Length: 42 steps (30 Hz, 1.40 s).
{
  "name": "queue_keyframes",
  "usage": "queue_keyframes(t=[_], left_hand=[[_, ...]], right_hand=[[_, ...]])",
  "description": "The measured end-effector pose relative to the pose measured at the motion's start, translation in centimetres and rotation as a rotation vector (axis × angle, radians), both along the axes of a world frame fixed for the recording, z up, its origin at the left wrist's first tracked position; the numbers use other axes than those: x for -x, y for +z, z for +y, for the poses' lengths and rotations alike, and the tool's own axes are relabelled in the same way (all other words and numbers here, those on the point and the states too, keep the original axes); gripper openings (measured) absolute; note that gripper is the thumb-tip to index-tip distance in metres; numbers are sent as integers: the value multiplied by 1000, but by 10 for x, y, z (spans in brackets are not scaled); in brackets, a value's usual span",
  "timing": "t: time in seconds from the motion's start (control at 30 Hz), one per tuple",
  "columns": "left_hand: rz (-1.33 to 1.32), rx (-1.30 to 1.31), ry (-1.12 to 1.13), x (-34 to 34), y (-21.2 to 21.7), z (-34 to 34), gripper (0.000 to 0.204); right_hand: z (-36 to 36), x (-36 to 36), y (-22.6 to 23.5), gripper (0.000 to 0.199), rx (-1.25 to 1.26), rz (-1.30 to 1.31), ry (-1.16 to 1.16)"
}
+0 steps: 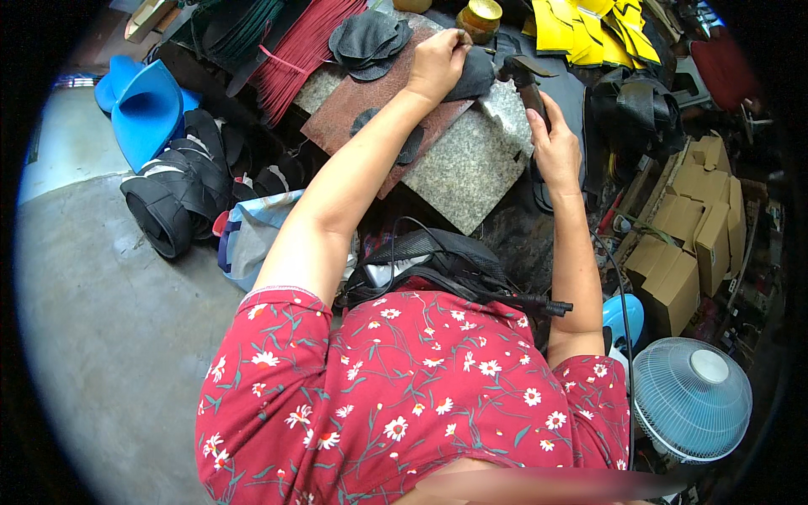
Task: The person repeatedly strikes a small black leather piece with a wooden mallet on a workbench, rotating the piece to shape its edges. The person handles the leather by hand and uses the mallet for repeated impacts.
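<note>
Left hand (438, 67): fingers bunched together beside the dark piece (474, 74); cannot tell whether they grip it
Right hand (557, 153): closed around the handle of the hammer (528, 94)
Dark piece: over the right part of the reddish-brown board (349, 114), near the hammer's head
Speckled slab (471, 177): beneath the board
Beyond: dark stacked pieces (369, 46), yellow pieces (560, 29)

A workshop, by the look of it. A hammer (527, 84) is raised over a stone surface (471, 172), cut black pieces (370, 46) lie on a brown board (341, 118) across its left part, and bundled red strips (307, 50) sit past its left edge. Yellow pieces (581, 34) are heaped beyond its far right corner; boxes (694, 223) crowd the dim right side, perhaps supplies.
</note>
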<state>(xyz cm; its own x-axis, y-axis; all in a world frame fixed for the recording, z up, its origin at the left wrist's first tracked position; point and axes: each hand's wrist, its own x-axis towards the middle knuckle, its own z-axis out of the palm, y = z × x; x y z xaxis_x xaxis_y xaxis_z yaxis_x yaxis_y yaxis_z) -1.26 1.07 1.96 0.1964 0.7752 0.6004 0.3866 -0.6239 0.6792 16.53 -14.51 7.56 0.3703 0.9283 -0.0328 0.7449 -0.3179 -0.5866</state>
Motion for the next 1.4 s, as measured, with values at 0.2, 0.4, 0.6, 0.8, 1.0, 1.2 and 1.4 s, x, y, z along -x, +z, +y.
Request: queue_keyframes(t=[0.2, 0.4, 0.6, 0.8, 1.0, 1.2, 1.4], left_hand=[[107, -91, 24, 2, -13, 23, 12], [-988, 568, -65, -7, -9, 26, 6], [-252, 501, -194, 14, 4, -4, 11], [-10, 419, -74, 19, -12, -15, 14], [-297, 629, -197, 19, -15, -13, 13], [-205, 596, -128, 17, -11, -15, 17], [109, 178, -144, 13, 0, -14, 16]], right_hand=[[12, 13, -8, 42, -6, -143, 105], [13, 16, -9, 43, 12, -231, 127], [14, 12, -6, 44, 33, -80, 106], [3, 8, -8, 44, 44, -94, 104], [1, 10, -12, 45, 34, -111, 98], [1, 7, -18, 45, 40, -116, 101], [6, 10, 17, 45, -26, 69, -2]])
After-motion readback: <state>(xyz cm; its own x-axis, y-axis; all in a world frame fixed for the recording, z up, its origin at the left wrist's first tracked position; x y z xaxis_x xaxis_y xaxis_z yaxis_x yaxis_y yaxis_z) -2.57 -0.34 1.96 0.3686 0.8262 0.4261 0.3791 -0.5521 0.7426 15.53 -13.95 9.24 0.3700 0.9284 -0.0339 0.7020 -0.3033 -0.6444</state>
